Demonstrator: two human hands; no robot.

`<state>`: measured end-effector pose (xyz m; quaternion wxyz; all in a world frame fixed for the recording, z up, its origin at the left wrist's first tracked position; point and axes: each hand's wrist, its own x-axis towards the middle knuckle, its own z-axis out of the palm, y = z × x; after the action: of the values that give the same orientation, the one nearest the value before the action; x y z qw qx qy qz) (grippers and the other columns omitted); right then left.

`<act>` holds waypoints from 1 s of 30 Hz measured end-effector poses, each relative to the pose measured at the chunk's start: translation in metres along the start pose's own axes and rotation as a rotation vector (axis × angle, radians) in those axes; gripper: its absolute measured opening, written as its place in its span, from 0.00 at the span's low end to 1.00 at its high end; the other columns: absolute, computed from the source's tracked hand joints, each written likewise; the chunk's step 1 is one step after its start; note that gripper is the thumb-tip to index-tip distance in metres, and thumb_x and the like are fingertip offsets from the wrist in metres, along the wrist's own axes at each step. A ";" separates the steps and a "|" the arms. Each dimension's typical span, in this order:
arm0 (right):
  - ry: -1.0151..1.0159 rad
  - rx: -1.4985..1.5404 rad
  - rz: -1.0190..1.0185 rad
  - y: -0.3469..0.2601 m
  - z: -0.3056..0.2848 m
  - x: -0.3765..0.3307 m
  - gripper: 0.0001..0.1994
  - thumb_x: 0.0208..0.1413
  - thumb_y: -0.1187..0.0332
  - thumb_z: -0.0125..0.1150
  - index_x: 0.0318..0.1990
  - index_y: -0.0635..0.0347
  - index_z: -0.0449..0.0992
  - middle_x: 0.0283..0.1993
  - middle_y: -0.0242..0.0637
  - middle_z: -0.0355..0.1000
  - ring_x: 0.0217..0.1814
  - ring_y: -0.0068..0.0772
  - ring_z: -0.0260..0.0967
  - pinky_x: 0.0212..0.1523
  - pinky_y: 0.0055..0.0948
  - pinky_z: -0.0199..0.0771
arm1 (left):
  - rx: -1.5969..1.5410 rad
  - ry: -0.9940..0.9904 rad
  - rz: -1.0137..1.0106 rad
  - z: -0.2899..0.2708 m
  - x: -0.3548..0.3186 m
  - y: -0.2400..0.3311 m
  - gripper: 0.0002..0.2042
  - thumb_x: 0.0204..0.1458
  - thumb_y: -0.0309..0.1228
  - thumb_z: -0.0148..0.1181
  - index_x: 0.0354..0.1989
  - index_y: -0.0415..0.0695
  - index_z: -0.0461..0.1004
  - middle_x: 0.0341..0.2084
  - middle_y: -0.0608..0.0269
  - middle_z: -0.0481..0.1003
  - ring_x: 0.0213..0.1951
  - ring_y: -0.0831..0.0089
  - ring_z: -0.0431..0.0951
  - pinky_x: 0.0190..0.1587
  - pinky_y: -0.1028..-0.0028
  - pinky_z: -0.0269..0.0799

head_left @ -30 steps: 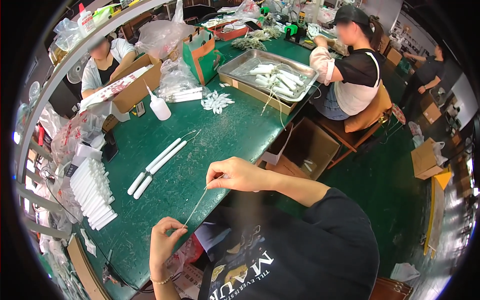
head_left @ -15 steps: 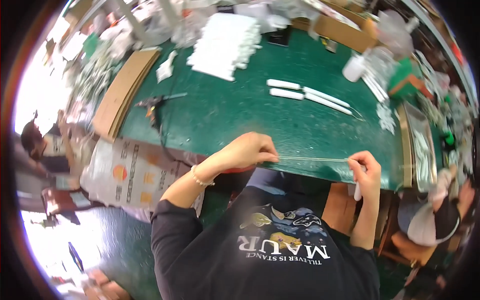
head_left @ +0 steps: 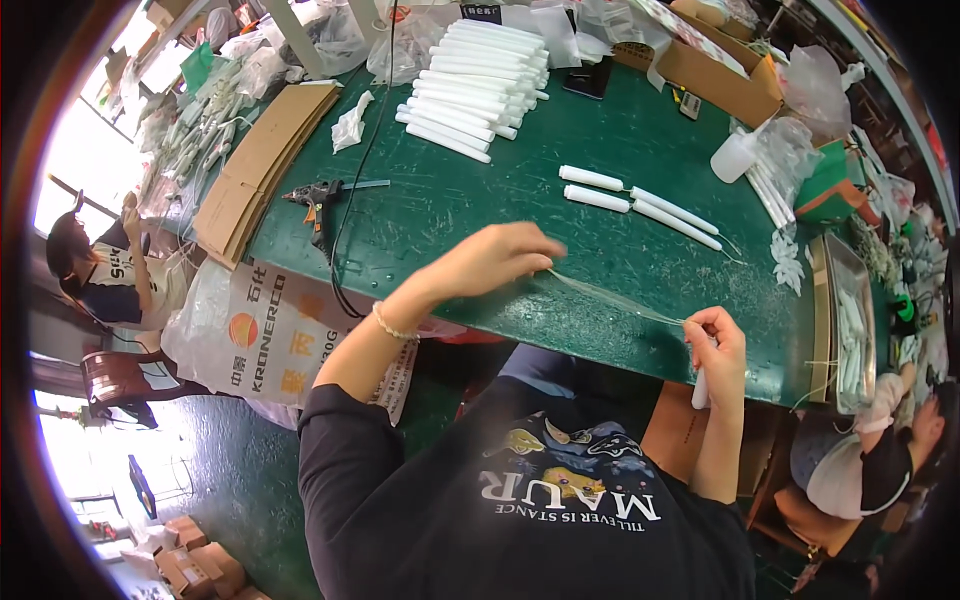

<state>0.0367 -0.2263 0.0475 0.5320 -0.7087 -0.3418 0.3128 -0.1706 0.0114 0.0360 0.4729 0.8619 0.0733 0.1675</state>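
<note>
My left hand (head_left: 498, 258) is over the front part of the green table, its thumb and fingertips closed on one end of several thin pale wires (head_left: 615, 297). The fingertips are slightly smeared. The wires sag a little across to my right hand (head_left: 718, 345), whose fingers pinch their other end. A short white tube (head_left: 700, 389) points down out of that same hand, partly hidden by the fingers. Beyond my hands lie two white tubes (head_left: 594, 190) end to end with two longer, thinner ones (head_left: 675, 218), with fine wires at their right tips.
A pile of white tubes (head_left: 470, 90) is at the back. Left of my hands are a glue gun (head_left: 318, 205) with a black cord and stacked cardboard (head_left: 262, 170). A metal tray (head_left: 850, 320) stands at right. Other people sit at far left (head_left: 110, 270) and lower right (head_left: 850, 460).
My left hand has moved up and away from the table edge. The wires went from taut and level to slanted and slightly slack. The right hand shifted a little left, still holding the tube.
</note>
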 end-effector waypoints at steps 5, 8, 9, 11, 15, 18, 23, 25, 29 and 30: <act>0.080 0.039 0.033 0.011 -0.009 0.000 0.03 0.49 0.72 0.53 0.27 0.60 0.67 0.21 0.26 0.62 0.14 0.09 0.52 0.14 0.10 0.51 | 0.740 0.451 -0.008 -0.049 0.017 -0.053 0.08 0.44 0.24 0.51 0.34 0.42 0.70 0.33 0.57 0.70 0.35 0.57 0.69 0.37 0.68 0.66; 0.114 0.063 0.039 0.012 -0.013 -0.003 0.04 0.50 0.72 0.52 0.27 0.60 0.67 0.21 0.27 0.62 0.14 0.09 0.51 0.13 0.10 0.50 | 1.184 0.372 -0.068 -0.076 0.019 -0.087 0.10 0.41 0.24 0.52 0.34 0.44 0.68 0.31 0.60 0.68 0.37 0.63 0.68 0.38 0.69 0.66; 0.126 0.073 0.045 0.013 -0.014 -0.003 0.04 0.50 0.71 0.52 0.27 0.60 0.67 0.21 0.27 0.62 0.14 0.09 0.51 0.13 0.10 0.50 | 1.232 0.329 -0.063 -0.081 0.021 -0.093 0.09 0.41 0.24 0.52 0.34 0.44 0.67 0.31 0.61 0.67 0.37 0.64 0.68 0.38 0.69 0.66; 0.142 0.083 0.044 0.014 -0.017 -0.005 0.04 0.50 0.71 0.52 0.27 0.60 0.66 0.22 0.27 0.63 0.14 0.09 0.51 0.13 0.10 0.50 | 1.272 0.273 -0.050 -0.087 0.026 -0.094 0.09 0.41 0.24 0.52 0.33 0.44 0.67 0.31 0.61 0.66 0.37 0.65 0.68 0.38 0.69 0.66; 0.155 0.124 0.027 0.012 -0.020 -0.007 0.04 0.49 0.72 0.53 0.27 0.61 0.66 0.22 0.28 0.63 0.13 0.09 0.51 0.13 0.09 0.50 | 1.369 0.029 0.028 -0.097 0.037 -0.086 0.07 0.42 0.27 0.50 0.31 0.43 0.66 0.29 0.62 0.65 0.37 0.66 0.67 0.37 0.69 0.66; 0.144 0.125 0.005 0.011 -0.020 -0.007 0.04 0.49 0.72 0.52 0.27 0.61 0.66 0.22 0.29 0.64 0.13 0.09 0.51 0.13 0.09 0.49 | 1.393 -0.068 0.108 -0.092 0.038 -0.074 0.05 0.44 0.28 0.49 0.29 0.42 0.65 0.27 0.60 0.65 0.35 0.65 0.68 0.35 0.68 0.66; 0.152 0.174 -0.048 0.000 -0.022 -0.014 0.03 0.50 0.73 0.52 0.28 0.61 0.65 0.23 0.32 0.66 0.13 0.09 0.50 0.13 0.09 0.49 | 0.801 0.368 -0.040 -0.038 0.033 -0.013 0.09 0.51 0.29 0.46 0.38 0.38 0.62 0.29 0.55 0.69 0.29 0.66 0.73 0.31 0.69 0.68; 0.160 0.176 -0.075 -0.003 -0.023 -0.017 0.03 0.50 0.73 0.51 0.29 0.61 0.65 0.24 0.34 0.67 0.13 0.09 0.50 0.13 0.09 0.49 | -0.051 0.619 -0.087 -0.015 0.033 0.001 0.14 0.53 0.26 0.44 0.46 0.34 0.56 0.32 0.55 0.69 0.32 0.70 0.73 0.32 0.76 0.70; 0.142 0.214 -0.210 -0.015 -0.023 -0.024 0.03 0.51 0.73 0.50 0.30 0.62 0.65 0.25 0.37 0.68 0.12 0.09 0.50 0.13 0.09 0.49 | -0.690 0.766 -0.288 0.017 0.026 0.002 0.23 0.53 0.27 0.44 0.56 0.37 0.44 0.32 0.55 0.68 0.33 0.68 0.73 0.33 0.73 0.74; 0.139 0.233 -0.231 -0.018 -0.023 -0.027 0.03 0.51 0.73 0.50 0.30 0.62 0.64 0.25 0.38 0.68 0.12 0.10 0.50 0.13 0.09 0.49 | -0.736 0.829 -0.325 0.025 0.025 -0.002 0.23 0.53 0.28 0.45 0.56 0.39 0.46 0.32 0.56 0.69 0.35 0.67 0.73 0.34 0.72 0.72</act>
<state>0.0370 -0.2566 0.0728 0.6654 -0.6182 -0.3446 0.2373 -0.1381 -0.0003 0.0278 0.6930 0.4806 0.3210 0.4310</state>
